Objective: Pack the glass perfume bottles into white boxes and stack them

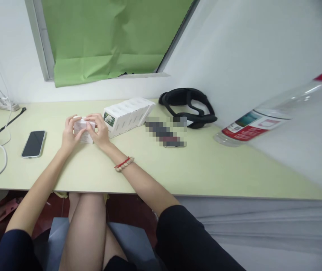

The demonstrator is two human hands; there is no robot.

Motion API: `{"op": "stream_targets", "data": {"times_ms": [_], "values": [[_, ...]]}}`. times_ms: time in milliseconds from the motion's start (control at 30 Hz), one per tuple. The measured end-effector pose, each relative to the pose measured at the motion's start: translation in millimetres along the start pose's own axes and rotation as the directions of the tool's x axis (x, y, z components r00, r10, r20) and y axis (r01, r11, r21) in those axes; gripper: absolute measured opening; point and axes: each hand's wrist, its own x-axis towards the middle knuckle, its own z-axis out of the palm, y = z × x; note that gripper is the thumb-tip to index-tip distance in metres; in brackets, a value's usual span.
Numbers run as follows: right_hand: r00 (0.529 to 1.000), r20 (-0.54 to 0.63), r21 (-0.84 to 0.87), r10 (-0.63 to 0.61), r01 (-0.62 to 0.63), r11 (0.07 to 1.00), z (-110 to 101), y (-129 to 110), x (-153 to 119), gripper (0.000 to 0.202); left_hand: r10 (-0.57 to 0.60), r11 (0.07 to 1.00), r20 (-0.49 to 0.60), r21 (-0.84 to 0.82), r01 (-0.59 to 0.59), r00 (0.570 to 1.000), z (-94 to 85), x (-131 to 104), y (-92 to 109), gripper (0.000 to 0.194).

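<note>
A small white box (pixel 87 137) with faint print stands on the pale yellow-green table, held between both hands. My left hand (pixel 70 133) grips its left side, fingers over the top edge and thumb on the near face. On the other side my right hand (pixel 98 130) is closed round the right edge, its thumb also on the near face. Just right of my right hand is a row of similar white boxes (pixel 129 114) pressed together, the nearest showing a white flower picture.
A phone (pixel 33 144) and a black strap (pixel 10 121) lie to the left, near white cables and a power strip (pixel 6 105). Right of the boxes are a pixelated item (pixel 165 133), a black headset (pixel 189 107) and a large clear bottle (pixel 251 122) near the wall.
</note>
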Motion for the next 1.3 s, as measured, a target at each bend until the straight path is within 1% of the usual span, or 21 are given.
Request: {"op": "stream_targets", "data": {"times_ms": [100,200,233,300,367,400,467,600,667,767,900,1000,1067,1133,1167,1233,1267,1300], "values": [[1.000,0.008,-0.020,-0.020,0.020,1.000,1,-2,1,0.026,0.008,1.000,-0.052,0.003,-0.007,0.999,-2.4,0,4,0.042],[0.999,0.019,-0.028,-0.047,0.047,0.999,2,-2,1,0.026,0.006,1.000,-0.109,0.003,-0.006,0.994,-5.5,1,11,0.036],[0.999,0.015,-0.024,-0.047,0.047,0.999,2,-1,2,0.026,-0.014,1.000,-0.115,-0.017,0.012,0.993,-6.9,2,14,0.033],[1.000,0.004,-0.015,-0.029,0.029,0.999,3,0,2,0.029,-0.096,0.994,-0.106,-0.069,0.089,0.990,-10.4,4,20,0.028],[1.000,0.007,-0.011,-0.008,0.008,1.000,4,1,2,0.031,-0.163,0.983,-0.094,-0.096,0.154,0.982,-14.1,7,23,0.032],[1.000,0.012,-0.012,-0.002,0.002,1.000,5,1,3,0.032,-0.178,0.981,-0.093,-0.096,0.169,0.980,-15.6,8,24,0.034],[1.000,0.024,-0.018,0.002,-0.002,1.000,6,2,3,0.032,-0.173,0.983,-0.092,-0.073,0.167,0.981,-17.7,9,24,0.035],[0.998,0.055,-0.035,-0.004,0.006,0.999,7,1,6,0.033,-0.100,0.995,-0.110,-0.020,0.098,0.989,-18.0,7,17,0.035],[0.997,0.077,-0.035,-0.013,0.016,0.999,7,0,7,0.033,-0.099,0.995,-0.131,-0.015,0.098,0.986,-17.4,5,14,0.034],[0.996,0.089,-0.019,-0.001,0.002,1.000,8,-1,8,0.032,-0.085,0.996,-0.126,-0.020,0.083,0.988,-16.1,2,12,0.032],[0.997,0.049,0.017,0.055,-0.056,0.998,11,-1,9,0.029,-0.136,0.991,-0.106,-0.020,0.134,0.985,-14.1,0,11,0.031],[0.999,0.010,0.007,0.045,-0.046,0.999,11,0,11,0.028,-0.193,0.981,-0.103,0.013,0.196,0.976,-14.2,1,7,0.035],[1.000,0.003,-0.030,0.012,-0.012,0.999,11,0,11,0.027,-0.235,0.970,-0.072,0.049,0.239,0.969,-15.7,0,3,0.038],[1.000,0.015,-0.052,-0.020,0.021,0.998,11,-2,11,0.027,-0.260,0.963,0.018,0.080,0.258,0.965,-18.1,0,0,0.047],[0.999,0.021,-0.049,-0.032,0.033,0.998,11,-3,11,0.027,-0.261,0.964,0.079,0.083,0.254,0.962,-19.1,-1,0,0.055],[0.997,0.024,-0.003,-0.070,0.070,0.998,13,-6,9,0.030,-0.249,0.968,0.197,0.076,0.238,0.948,-19.9,-3,0,0.073],[0.995,0.022,0.033,-0.097,0.097,0.995,14,-8,9,0.032,-0.245,0.969,0.245,0.081,0.232,0.938,-19.4,-4,1,0.078],[0.992,0.019,0.070,-0.125,0.124,0.990,15,-10,8,0.034,-0.245,0.969,0.275,0.096,0.227,0.930,-18.4,-5,1,0.078]]}}
